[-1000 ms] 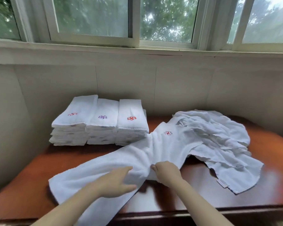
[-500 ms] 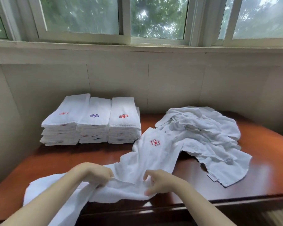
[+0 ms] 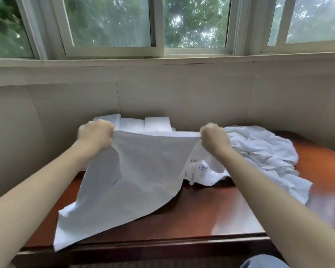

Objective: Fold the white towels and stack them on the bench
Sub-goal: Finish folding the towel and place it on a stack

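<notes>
Since the earlier frame both hands have risen off the glossy reddish-brown wooden bench (image 3: 211, 213), lifting the plain white cloth towel (image 3: 135, 176) by its upper edge. Left hand (image 3: 95, 135) and right hand (image 3: 214, 139) each grip a top corner in curled fingers, the edge taut between them. Its lower end trails on the bench. Folded white towel stacks (image 3: 156, 123) stand behind; a crumpled white towel heap (image 3: 259, 151) lies right.

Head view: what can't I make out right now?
- Folded stacks: only their tops show above the held towel.
- Each grip: left hand and right hand show their backs; fingertips hidden.
- Unfolded pile: count unclear, crumpled.
- Bench: left end hidden by the forearm.
</notes>
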### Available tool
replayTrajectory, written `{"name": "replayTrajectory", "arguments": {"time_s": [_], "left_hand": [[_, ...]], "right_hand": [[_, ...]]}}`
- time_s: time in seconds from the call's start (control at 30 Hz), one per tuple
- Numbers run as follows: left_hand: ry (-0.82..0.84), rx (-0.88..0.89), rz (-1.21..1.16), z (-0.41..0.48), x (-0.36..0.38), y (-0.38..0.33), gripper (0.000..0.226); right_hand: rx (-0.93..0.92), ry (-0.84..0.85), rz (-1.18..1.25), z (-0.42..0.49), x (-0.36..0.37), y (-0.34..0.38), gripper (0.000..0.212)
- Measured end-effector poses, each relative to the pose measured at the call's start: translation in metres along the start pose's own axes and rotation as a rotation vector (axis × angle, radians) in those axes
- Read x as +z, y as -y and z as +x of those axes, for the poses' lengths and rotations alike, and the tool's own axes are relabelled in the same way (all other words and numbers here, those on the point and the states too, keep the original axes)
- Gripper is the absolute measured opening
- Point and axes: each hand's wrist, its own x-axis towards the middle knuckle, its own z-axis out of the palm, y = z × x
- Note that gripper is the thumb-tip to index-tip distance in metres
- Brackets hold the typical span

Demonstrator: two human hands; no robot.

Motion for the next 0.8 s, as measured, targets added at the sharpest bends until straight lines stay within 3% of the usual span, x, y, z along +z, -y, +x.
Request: {"name": "replayTrajectory", "arguments": {"time_s": [0.23,0.63,0.8], "left_hand": [[-0.118,-0.237,0.059,0.010,-0.052,0.066,0.015],[-0.538,-0.281,-0.218,0.000,-0.096,0.098,0.016],[-0.557,-0.318,-0.316,0.004,-0.092,0.100,0.015]], "right_hand": [[0.188,-0.091,0.234,0.040,-0.089,-0.018,0.018],[0.176,-0.101,0.491,0.020,-0.124,-0.035,0.020],[0.124,-0.051,0.576,0.018,-0.141,-0.047,0.021]]}}
